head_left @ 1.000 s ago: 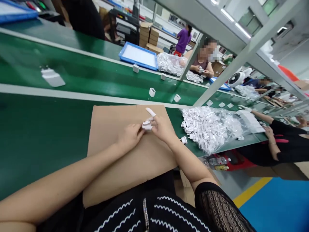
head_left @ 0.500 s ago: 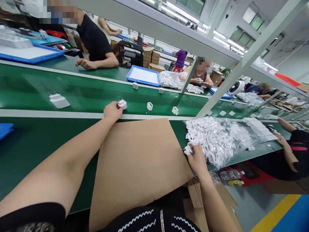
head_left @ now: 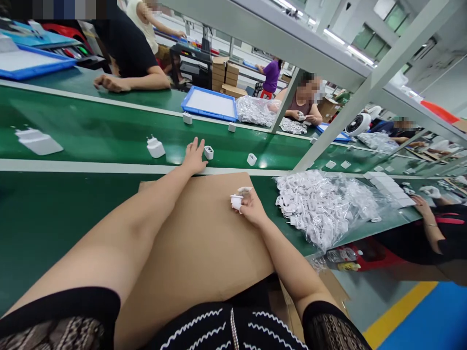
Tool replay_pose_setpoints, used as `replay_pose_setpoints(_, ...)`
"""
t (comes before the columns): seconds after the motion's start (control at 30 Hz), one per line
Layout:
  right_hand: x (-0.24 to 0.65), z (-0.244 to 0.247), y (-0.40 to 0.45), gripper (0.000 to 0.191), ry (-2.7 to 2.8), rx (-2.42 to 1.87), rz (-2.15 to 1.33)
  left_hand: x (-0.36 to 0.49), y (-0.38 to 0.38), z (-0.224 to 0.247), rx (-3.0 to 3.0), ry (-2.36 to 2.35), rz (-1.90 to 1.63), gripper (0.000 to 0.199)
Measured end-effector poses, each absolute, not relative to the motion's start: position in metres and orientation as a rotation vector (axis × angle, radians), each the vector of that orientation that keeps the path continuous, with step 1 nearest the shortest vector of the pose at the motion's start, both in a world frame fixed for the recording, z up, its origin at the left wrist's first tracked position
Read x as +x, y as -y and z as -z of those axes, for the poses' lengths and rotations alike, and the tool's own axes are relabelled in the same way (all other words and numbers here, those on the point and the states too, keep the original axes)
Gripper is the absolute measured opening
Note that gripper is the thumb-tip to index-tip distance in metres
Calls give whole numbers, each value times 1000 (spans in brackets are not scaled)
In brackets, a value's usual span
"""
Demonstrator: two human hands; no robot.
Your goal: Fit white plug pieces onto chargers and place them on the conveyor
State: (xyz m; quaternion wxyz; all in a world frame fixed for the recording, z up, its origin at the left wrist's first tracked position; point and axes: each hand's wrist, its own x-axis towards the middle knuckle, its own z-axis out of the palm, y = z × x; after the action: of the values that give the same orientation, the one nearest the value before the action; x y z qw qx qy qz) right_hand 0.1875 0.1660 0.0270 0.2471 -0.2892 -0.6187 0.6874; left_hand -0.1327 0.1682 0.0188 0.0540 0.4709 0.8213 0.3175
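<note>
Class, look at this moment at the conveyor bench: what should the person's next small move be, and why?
Probably move the white plug piece held in the right hand onto the green conveyor belt: similar white plugs already stand there in a loose row, and the open, empty left hand lies at the belt's edge beside one.

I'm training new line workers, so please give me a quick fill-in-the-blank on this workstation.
The right hand holds a white plug part above a brown ____ sheet.
The left hand is ____ and holds nothing.
The clear plastic bag of white parts lies to the ____ of that sheet.

Missing words: cardboard; open; right.
</note>
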Motion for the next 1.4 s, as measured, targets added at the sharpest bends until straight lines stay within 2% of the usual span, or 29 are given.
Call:
replay_pose_setpoints(0.13,195,-23,-167,50,1673,-773,-1890,-139,-183,-14,1377,-2412,-932,77)
replay_pose_setpoints(0.33,191,-21,-166,60,1695,-696,-1933,-135,-182,-23,1179,-2579,-975,73)
replay_pose_setpoints(0.43,190,-19,-164,65,1641,-700,-1945,-126,-187,-27,1054,-2601,-993,50)
replay_pose_setpoints(0.57,197,-20,-164,55,1630,-717,-1907,-104,-176,-31,1063,-2567,-1102,39)
replay_pose_setpoints(0.7,203,-27,-164,43,1583,-727,-1830,-60,-123,-27,1320,-2334,-1193,37)
replay_pose_setpoints(0.83,206,-37,-160,29,1546,-741,-1755,-8,-53,-15,1376,-2073,-1248,39)
replay_pose_setpoints(0.97,205,-43,-152,44,1603,-671,-1824,30,-10,-11,1358,-2112,-1217,35)
replay_pose_setpoints(1.03,203,-43,-149,51,1624,-637,-1819,39,-3,-11,1376,-2194,-1267,42)
replay_pose_setpoints(1.13,202,-40,-148,46,1660,-658,-1764,39,-3,-10,1371,-2232,-1335,51)
replay_pose_setpoints(1.27,203,-38,-150,43,1718,-717,-1750,25,-7,-10,1559,-1945,-1272,33)
replay_pose_setpoints(1.33,203,-38,-151,45,1741,-708,-1766,23,-8,-10,1624,-1893,-1254,49)
replay_pose_setpoints(1.4,203,-37,-150,46,1754,-693,-1783,28,-9,-10,1519,-2027,-1271,80)
